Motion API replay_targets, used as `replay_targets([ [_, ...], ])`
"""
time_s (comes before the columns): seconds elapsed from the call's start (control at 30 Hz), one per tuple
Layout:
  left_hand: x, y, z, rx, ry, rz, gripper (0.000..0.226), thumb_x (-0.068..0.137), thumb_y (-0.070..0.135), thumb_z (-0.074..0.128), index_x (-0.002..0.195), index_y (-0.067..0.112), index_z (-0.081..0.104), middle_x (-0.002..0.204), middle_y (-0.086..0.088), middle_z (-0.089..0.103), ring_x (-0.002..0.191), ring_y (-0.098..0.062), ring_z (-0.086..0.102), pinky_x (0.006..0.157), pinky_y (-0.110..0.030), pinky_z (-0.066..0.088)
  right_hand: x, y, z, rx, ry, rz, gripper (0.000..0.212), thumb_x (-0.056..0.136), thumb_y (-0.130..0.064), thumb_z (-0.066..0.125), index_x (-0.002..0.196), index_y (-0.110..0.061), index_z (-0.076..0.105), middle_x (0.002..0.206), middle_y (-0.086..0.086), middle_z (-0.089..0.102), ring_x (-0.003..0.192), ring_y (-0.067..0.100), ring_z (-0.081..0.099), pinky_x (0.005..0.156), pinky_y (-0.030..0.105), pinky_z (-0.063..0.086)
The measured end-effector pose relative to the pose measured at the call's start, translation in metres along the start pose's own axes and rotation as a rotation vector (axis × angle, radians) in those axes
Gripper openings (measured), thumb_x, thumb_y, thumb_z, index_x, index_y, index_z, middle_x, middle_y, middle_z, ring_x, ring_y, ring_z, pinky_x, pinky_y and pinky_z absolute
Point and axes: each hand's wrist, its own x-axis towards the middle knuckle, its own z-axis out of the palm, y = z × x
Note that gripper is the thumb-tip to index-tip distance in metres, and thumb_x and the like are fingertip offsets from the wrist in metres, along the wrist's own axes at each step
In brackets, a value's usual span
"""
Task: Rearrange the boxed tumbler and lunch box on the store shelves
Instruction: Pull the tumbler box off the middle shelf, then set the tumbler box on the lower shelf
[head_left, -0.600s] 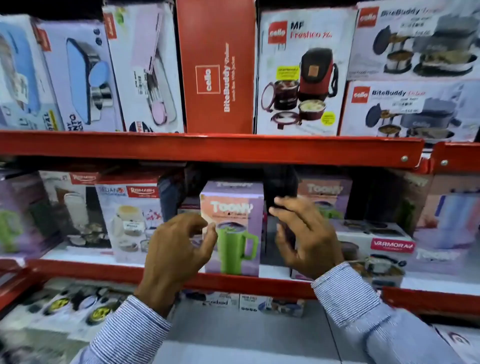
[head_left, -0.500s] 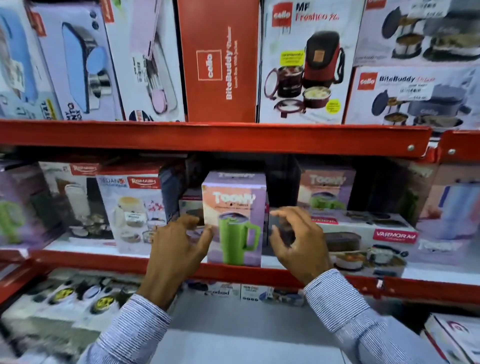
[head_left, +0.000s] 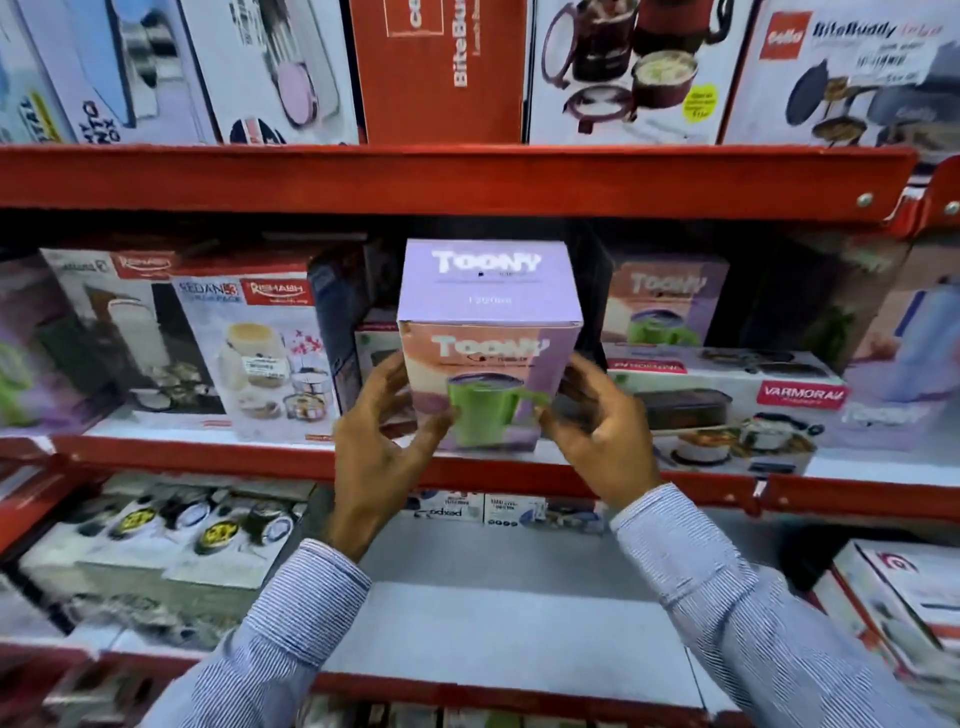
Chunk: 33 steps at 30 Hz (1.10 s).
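Observation:
A lilac Toony tumbler box (head_left: 488, 322) with a green mug pictured on it stands at the middle shelf's front edge, tipped so its top faces me. My left hand (head_left: 379, 441) clasps its left side and lower front. Its right side is clasped by my right hand (head_left: 597, 431). A white Varmora lunch box carton (head_left: 727, 405) lies flat just right of the tumbler box. A second Toony box (head_left: 670, 301) stands on top of that carton, further back.
Red shelf rails (head_left: 467, 176) run above and below the middle shelf. White Rishabh cartons (head_left: 249, 353) stand left of the tumbler box. Cello lunch box cartons (head_left: 623, 67) fill the top shelf. The lower shelf (head_left: 493, 597) holds boxes at left and right.
Both hands have closed in on the Toony tumbler box and taken hold of it. The box now sits nearer the shelf front and tilts toward me; the view has moved closer.

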Motion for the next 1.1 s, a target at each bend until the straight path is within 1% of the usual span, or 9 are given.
replay_targets([
  [0.13, -0.033, 0.010, -0.010, 0.003, 0.101, 0.154, 0.058, 0.075, 0.025, 0.089, 0.122, 0.005, 0.061, 0.102, -0.010, 0.076, 0.088, -0.014, 0.076, 0.073, -0.034, 0.065, -0.042, -0.018, -0.022, 0.018, 0.043, -0.210, 0.030, 0.081, -0.015, 0.073, 0.109, -0.012, 0.061, 0.104, 0.003, 0.069, 0.102, 0.026, 0.069, 0.087, 0.045, 0.060],
  [0.23, -0.070, 0.012, -0.010, 0.067, 0.111, 0.264, 0.046, 0.073, 0.028, 0.084, 0.107, 0.008, 0.060, 0.090, 0.001, 0.067, 0.089, 0.009, 0.066, 0.076, -0.008, 0.051, -0.079, -0.017, -0.033, -0.096, 0.082, -0.301, 0.029, 0.080, -0.014, 0.073, 0.106, -0.016, 0.061, 0.100, -0.002, 0.068, 0.092, 0.018, 0.070, 0.079, 0.030, 0.058],
  [0.33, -0.108, 0.002, -0.001, 0.051, 0.039, 0.237, 0.043, 0.071, 0.028, 0.082, 0.103, 0.007, 0.063, 0.100, 0.002, 0.067, 0.103, 0.014, 0.061, 0.083, -0.005, 0.047, -0.117, 0.009, -0.040, -0.221, 0.064, -0.295, 0.034, 0.074, -0.009, 0.077, 0.106, -0.008, 0.066, 0.101, 0.002, 0.071, 0.090, 0.014, 0.071, 0.076, 0.020, 0.057],
  [0.43, -0.145, -0.030, 0.015, 0.025, -0.117, 0.119, 0.060, 0.068, 0.024, 0.086, 0.120, 0.017, 0.058, 0.109, 0.007, 0.065, 0.107, 0.011, 0.061, 0.084, -0.008, 0.051, -0.147, 0.052, -0.047, -0.234, -0.051, -0.159, 0.051, 0.071, -0.010, 0.079, 0.119, -0.010, 0.063, 0.114, 0.001, 0.069, 0.104, 0.016, 0.069, 0.083, 0.029, 0.060],
  [0.5, -0.162, -0.052, 0.031, 0.033, -0.233, -0.037, 0.068, 0.069, 0.023, 0.088, 0.126, 0.031, 0.053, 0.114, 0.020, 0.064, 0.102, 0.007, 0.064, 0.077, -0.008, 0.053, -0.160, 0.081, -0.048, -0.194, -0.129, -0.024, 0.062, 0.072, -0.006, 0.079, 0.127, -0.024, 0.057, 0.123, -0.007, 0.064, 0.111, 0.007, 0.065, 0.086, 0.020, 0.058],
  [0.63, -0.181, -0.089, 0.072, 0.031, -0.379, -0.326, 0.061, 0.080, 0.021, 0.082, 0.116, 0.051, 0.043, 0.111, 0.029, 0.063, 0.097, -0.002, 0.070, 0.071, -0.006, 0.054, -0.173, 0.138, -0.037, -0.183, -0.212, 0.300, 0.058, 0.082, -0.010, 0.071, 0.126, -0.039, 0.049, 0.125, 0.000, 0.062, 0.113, 0.011, 0.064, 0.086, 0.015, 0.056],
  [0.77, -0.188, -0.118, 0.104, 0.052, -0.457, -0.426, 0.050, 0.089, 0.010, 0.073, 0.109, 0.045, 0.043, 0.110, 0.020, 0.067, 0.096, -0.012, 0.072, 0.074, -0.011, 0.058, -0.173, 0.189, -0.026, -0.290, -0.245, 0.495, 0.046, 0.083, -0.001, 0.062, 0.110, -0.037, 0.051, 0.109, -0.003, 0.065, 0.105, 0.021, 0.066, 0.071, 0.007, 0.053],
  [0.93, -0.188, -0.140, 0.112, 0.158, -0.486, -0.519, 0.054, 0.087, 0.003, 0.072, 0.124, 0.027, 0.040, 0.125, -0.010, 0.073, 0.088, -0.009, 0.072, 0.072, -0.005, 0.055, -0.171, 0.202, -0.016, -0.343, -0.280, 0.559, 0.054, 0.084, 0.002, 0.063, 0.132, -0.018, 0.049, 0.122, -0.002, 0.062, 0.103, 0.012, 0.063, 0.069, -0.006, 0.041],
  [1.1, -0.181, -0.134, 0.096, 0.199, -0.478, -0.569, 0.063, 0.083, -0.015, 0.056, 0.138, 0.014, 0.048, 0.132, -0.007, 0.068, 0.118, -0.032, 0.068, 0.086, -0.021, 0.055, -0.177, 0.198, -0.025, -0.247, -0.265, 0.578, 0.060, 0.085, 0.005, 0.056, 0.135, -0.027, 0.047, 0.132, -0.001, 0.059, 0.118, 0.015, 0.061, 0.074, 0.003, 0.049],
])
